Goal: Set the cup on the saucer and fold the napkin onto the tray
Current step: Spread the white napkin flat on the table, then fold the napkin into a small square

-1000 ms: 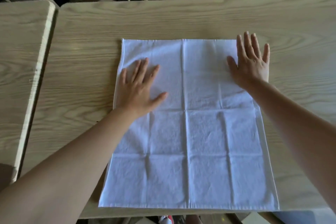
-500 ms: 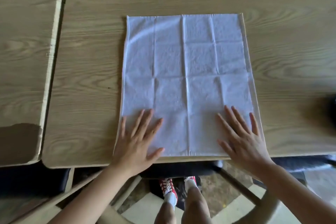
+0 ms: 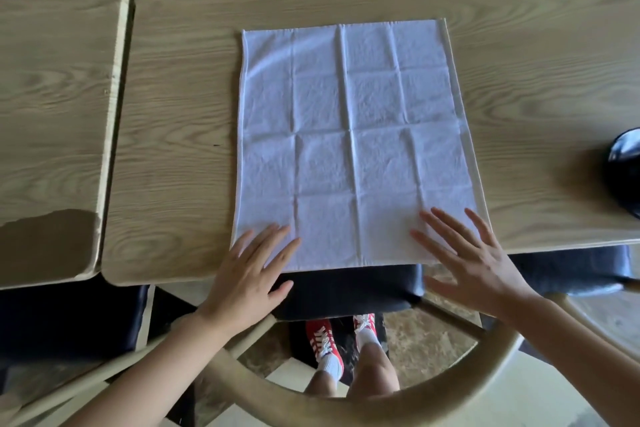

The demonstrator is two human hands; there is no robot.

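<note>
A white napkin (image 3: pixel 353 139) lies spread flat on the wooden table (image 3: pixel 180 135), its creases forming a grid and its near edge at the table's front edge. My left hand (image 3: pixel 251 274) lies flat with straight fingers on the napkin's near left corner. My right hand (image 3: pixel 467 260) is spread with its fingertips on the near right corner, the palm past the table edge. A dark glossy object (image 3: pixel 625 170) is cut off at the right edge; I cannot tell what it is. No cup, saucer or tray is visible.
A second wooden table (image 3: pixel 55 107) stands close on the left with a narrow gap between. A chair with a dark seat (image 3: pixel 349 291) and curved wooden back (image 3: pixel 346 406) is below me. Chair backs stand beyond the table's far edge.
Both hands slid from the napkin's far half down to its near corners. The view tipped down toward the table's front edge, and the dark object came into view on the right.
</note>
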